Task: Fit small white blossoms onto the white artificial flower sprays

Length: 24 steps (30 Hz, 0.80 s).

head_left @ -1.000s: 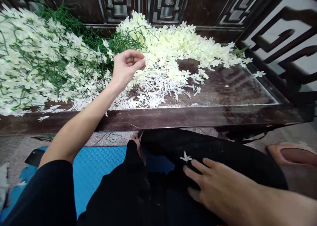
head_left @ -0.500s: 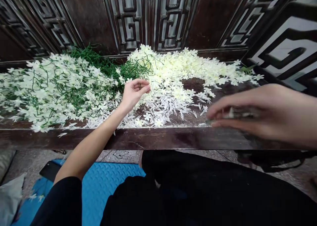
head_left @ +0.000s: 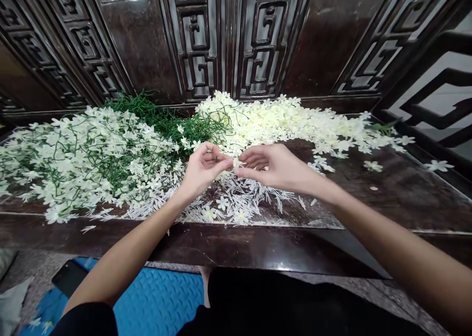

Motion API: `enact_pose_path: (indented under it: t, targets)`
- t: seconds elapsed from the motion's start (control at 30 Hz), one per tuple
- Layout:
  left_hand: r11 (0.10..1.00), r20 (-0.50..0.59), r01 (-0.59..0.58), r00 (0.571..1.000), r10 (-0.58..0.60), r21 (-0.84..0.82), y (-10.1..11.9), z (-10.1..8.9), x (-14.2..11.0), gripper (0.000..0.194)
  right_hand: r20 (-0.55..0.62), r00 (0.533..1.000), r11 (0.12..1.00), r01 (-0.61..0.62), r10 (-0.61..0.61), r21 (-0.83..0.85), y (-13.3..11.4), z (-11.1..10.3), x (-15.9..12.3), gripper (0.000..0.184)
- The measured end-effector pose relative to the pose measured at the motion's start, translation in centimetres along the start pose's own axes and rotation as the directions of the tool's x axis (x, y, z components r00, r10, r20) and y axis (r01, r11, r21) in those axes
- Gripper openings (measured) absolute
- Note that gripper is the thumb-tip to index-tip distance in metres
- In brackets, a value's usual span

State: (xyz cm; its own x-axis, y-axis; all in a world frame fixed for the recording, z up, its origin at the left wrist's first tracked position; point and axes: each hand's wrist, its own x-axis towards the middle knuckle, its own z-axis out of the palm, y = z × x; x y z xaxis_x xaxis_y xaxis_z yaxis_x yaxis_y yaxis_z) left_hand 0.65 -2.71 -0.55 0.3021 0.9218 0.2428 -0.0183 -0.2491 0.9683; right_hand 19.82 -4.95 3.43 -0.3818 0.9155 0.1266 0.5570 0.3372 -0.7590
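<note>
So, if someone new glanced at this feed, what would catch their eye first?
Probably the two hands meeting mid-frame: the left hand and right hand pinch a small white flower between their fingertips. Around them, white artificial flowers on green stems heap the left of the dark wooden table, with loose cream blossoms piled behind.

Small white piece pinched between left hand [head_left: 202, 171] and right hand [head_left: 275, 170] too tiny to identify, green stems [head_left: 165, 122] behind left hand partly buried under white flowers [head_left: 92, 154]
</note>
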Motion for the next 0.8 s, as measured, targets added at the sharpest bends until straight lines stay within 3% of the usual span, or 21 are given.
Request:
enact_pose_path:
  t: [0.17, 0.27, 0.33, 0.43, 0.6, 0.7, 0.8]
  targets:
    - [1.000, 0.019, 0.021, 1.000, -0.021, -0.012, -0.5, 0.0, 0.2, 0.027, -0.045, 0.997, 0.917, -0.037, 0.060, 0.396, 1.6, 1.3, 0.9, 0.024]
    - [0.999, 0.033, 0.034, 0.999, -0.033, -0.007, -0.8, -0.1, 0.3, 0.025, -0.049, 0.996, 0.873, -0.041, 0.074, 0.486, 2.4, 1.8, 1.2, 0.029]
    - [0.999, 0.049, 0.040, 0.998, -0.040, 0.004, -0.9, -0.1, 0.2, 0.023, -0.053, 0.994, 0.848, -0.054, 0.097, 0.527, 3.1, 2.3, 1.1, 0.023]
    - [0.999, 0.099, 0.040, 0.994, -0.040, -0.007, -1.0, 0.1, 0.1, 0.013, -0.127, 0.982, 0.780, -0.031, 0.140, 0.625, 4.1, 2.8, 0.6, 0.024]
    - [0.995, 0.126, 0.083, 0.989, -0.075, -0.056, -1.6, 0.3, -0.1, 0.026, -0.258, 0.952, 0.795, 0.025, 0.167, 0.606, 4.0, 2.7, 0.0, 0.031]
    - [0.993, 0.154, 0.117, 0.981, -0.114, -0.010, -1.7, 0.4, -0.1, 0.020, -0.301, 0.943, 0.832, 0.051, 0.141, 0.552, 3.4, 2.9, -0.1, 0.021]
    - [0.992, 0.144, 0.069, 0.986, -0.084, 0.101, -1.5, 0.3, 0.0, 0.013, -0.343, 0.934, 0.849, 0.096, 0.105, 0.519, 3.3, 3.3, -0.3, 0.013]
